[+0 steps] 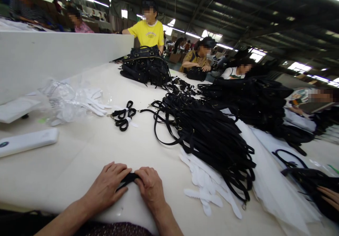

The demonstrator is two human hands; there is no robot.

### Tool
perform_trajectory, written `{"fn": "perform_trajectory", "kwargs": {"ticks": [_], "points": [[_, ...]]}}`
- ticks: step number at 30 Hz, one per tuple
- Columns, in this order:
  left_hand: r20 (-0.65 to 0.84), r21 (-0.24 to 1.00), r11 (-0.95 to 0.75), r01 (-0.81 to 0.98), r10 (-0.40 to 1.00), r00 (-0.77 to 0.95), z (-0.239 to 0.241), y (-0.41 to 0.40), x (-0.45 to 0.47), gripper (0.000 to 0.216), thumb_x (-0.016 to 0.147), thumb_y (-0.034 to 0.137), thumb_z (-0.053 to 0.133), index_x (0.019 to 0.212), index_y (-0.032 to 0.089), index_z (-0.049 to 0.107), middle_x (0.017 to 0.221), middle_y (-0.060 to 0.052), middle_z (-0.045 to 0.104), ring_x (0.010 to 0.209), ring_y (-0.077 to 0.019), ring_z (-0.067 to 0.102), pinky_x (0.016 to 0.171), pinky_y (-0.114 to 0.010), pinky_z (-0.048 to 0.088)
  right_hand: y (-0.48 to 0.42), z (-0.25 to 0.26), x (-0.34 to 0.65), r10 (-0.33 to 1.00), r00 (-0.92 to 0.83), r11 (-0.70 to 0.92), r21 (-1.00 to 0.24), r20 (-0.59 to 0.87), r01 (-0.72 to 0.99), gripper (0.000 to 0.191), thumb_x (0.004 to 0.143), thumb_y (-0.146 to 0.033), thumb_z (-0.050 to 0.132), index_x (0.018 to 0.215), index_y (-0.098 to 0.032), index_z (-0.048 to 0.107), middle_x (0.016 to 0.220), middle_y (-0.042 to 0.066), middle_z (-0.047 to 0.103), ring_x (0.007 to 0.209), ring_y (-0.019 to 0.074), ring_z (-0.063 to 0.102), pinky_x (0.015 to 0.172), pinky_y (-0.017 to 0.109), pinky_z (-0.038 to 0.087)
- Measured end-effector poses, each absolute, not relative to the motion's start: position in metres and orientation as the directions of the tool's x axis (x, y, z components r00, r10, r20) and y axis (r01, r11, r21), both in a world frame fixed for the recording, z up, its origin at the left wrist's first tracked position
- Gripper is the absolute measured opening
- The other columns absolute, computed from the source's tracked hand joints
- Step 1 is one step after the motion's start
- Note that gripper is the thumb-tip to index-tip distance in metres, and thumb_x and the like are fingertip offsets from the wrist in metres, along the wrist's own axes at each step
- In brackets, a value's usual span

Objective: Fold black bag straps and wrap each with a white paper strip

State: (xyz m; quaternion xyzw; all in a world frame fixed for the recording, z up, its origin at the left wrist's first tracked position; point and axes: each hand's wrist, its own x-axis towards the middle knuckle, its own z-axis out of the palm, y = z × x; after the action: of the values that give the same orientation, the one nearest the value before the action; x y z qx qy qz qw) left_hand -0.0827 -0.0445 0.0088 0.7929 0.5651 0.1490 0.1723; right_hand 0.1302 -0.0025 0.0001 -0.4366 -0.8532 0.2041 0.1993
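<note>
Near the front edge of the white table, a black strap [130, 178] is stretched between my two hands. My left hand [107, 181] grips its left part between thumb and fingers. Curled round the other end is my right hand [150, 186], fingers bent; most of the strap is hidden under both hands. Beyond them lie folded black straps [123, 115] with metal clips, bound by white bands. To the right spreads a big heap of loose black straps [209, 133], with white notched strips [202, 179] beside it.
Clear plastic bags [63, 100] with white strips lie at left, near a white oblong object [29, 141]. Black bags are piled at the back [145, 66] and right [251, 102]. White sheets [278, 179] lie right. Co-workers stand or sit around; another person's hand [329, 197] shows at far right.
</note>
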Motion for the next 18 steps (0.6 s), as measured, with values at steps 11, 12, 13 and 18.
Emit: {"fn": "perform_trajectory", "kwargs": {"ticks": [11,12,13,18], "points": [[0.024,0.241,-0.395,0.887,0.916,0.402,0.020,-0.032,-0.082,0.032,0.099,0.032,0.046,0.130,0.031,0.051,0.110,-0.004,0.063,0.104,-0.0244,0.055,0.093,-0.043,0.040,0.000,-0.003,0.136,0.695,-0.650,0.718,-0.344,0.307,0.605,0.041,0.096,-0.019,0.053,0.135,-0.027,0.054,0.113,0.005,0.068,0.102,0.0204,0.058,0.088,0.034,0.045],[0.037,0.205,-0.405,0.891,0.913,0.406,0.021,-0.033,-0.079,0.032,0.098,0.030,0.047,0.130,0.029,0.050,0.113,-0.004,0.063,0.106,-0.0245,0.055,0.097,-0.044,0.038,0.001,-0.006,0.138,0.668,-0.666,0.744,-0.317,0.333,0.588,0.043,0.096,-0.017,0.051,0.138,-0.025,0.052,0.119,0.007,0.067,0.108,0.0215,0.057,0.091,0.035,0.044],[0.043,0.178,-0.417,0.891,0.908,0.416,0.021,-0.034,-0.077,0.033,0.098,0.029,0.049,0.131,0.027,0.049,0.116,-0.004,0.062,0.108,-0.0244,0.054,0.099,-0.044,0.036,0.001,-0.008,0.140,0.640,-0.680,0.768,-0.286,0.359,0.572,0.046,0.096,-0.015,0.048,0.141,-0.023,0.049,0.127,0.008,0.064,0.114,0.0227,0.054,0.095,0.036,0.043],[0.036,0.145,-0.497,0.855,0.867,0.498,0.019,-0.032,-0.076,0.029,0.095,0.024,0.053,0.124,0.022,0.053,0.107,-0.004,0.064,0.100,-0.0243,0.055,0.091,-0.041,0.037,-0.003,-0.011,0.146,0.574,-0.737,0.818,-0.223,0.357,0.530,0.053,0.095,-0.011,0.042,0.148,-0.019,0.040,0.144,0.010,0.054,0.125,0.0254,0.047,0.099,0.039,0.040]]}}
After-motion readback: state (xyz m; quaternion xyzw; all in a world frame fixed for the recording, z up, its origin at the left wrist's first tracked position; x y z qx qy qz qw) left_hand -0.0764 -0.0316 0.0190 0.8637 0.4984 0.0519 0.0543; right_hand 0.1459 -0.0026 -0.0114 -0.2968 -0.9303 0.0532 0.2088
